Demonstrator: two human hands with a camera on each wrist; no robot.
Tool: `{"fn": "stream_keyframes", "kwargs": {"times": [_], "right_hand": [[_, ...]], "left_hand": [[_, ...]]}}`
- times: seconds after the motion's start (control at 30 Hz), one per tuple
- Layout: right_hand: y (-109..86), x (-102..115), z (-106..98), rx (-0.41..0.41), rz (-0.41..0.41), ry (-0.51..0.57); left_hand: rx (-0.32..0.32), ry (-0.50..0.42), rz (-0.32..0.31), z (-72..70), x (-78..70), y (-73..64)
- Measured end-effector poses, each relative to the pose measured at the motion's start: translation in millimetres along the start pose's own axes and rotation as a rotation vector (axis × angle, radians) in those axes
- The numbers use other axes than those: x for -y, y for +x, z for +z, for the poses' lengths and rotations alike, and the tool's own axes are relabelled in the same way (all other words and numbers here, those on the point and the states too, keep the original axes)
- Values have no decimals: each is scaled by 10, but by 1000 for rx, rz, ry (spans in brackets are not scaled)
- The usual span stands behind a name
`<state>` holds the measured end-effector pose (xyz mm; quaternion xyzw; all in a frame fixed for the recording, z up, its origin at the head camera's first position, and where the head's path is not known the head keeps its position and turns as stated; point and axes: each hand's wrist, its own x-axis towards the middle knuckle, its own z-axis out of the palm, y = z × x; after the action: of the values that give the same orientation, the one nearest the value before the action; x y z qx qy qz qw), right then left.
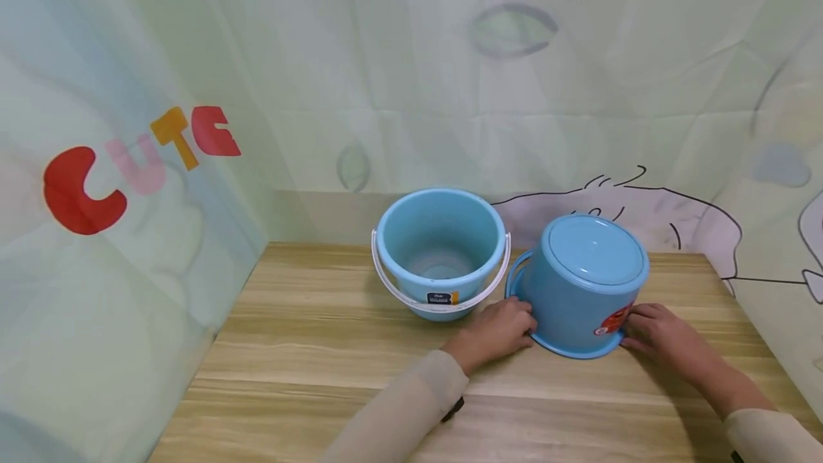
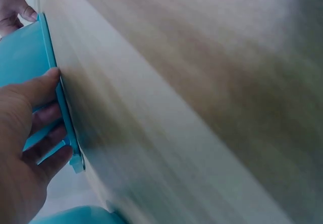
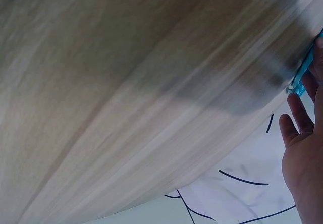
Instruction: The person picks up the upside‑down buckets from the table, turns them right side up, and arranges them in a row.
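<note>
A blue plastic bucket [image 1: 572,306] stands upside down on the wooden table, base up, with a red sticker low on its side. My left hand [image 1: 498,324] holds its rim at the left; in the left wrist view the thumb [image 2: 48,80] and fingertips lie along the rim. On the opposite side, my right hand [image 1: 662,341] grips the rim beside the sticker. The right wrist view catches only a sliver of that rim [image 3: 305,65], and its two nearest fingers stick out fairly straight. The bucket's blue handle [image 1: 514,270] hangs down at its left.
Left of the hands, a second light-blue bucket [image 1: 450,209] stands upright with its white handle [image 1: 392,288] lowered in front. The wooden table [image 1: 289,349] runs back to a printed curtain [image 1: 418,91] with coloured letters on its left part.
</note>
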<state>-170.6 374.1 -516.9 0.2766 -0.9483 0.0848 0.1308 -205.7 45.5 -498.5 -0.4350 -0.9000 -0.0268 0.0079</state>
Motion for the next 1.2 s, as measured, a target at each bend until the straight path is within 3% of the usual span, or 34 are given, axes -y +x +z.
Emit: {"fn": "stream_keyframes", "kwargs": {"times": [0.4,0.83,1.2], "right_hand": [[39,-42,-7,-39,-86,-11],[92,-47,-1,9,-97,-4],[40,-76,-5,3,-106,-37]], "left_hand": [[-46,53,-6,14,-33,18],[-59,39,12,60,15,9],[-69,35,35,74,-8,4]]}}
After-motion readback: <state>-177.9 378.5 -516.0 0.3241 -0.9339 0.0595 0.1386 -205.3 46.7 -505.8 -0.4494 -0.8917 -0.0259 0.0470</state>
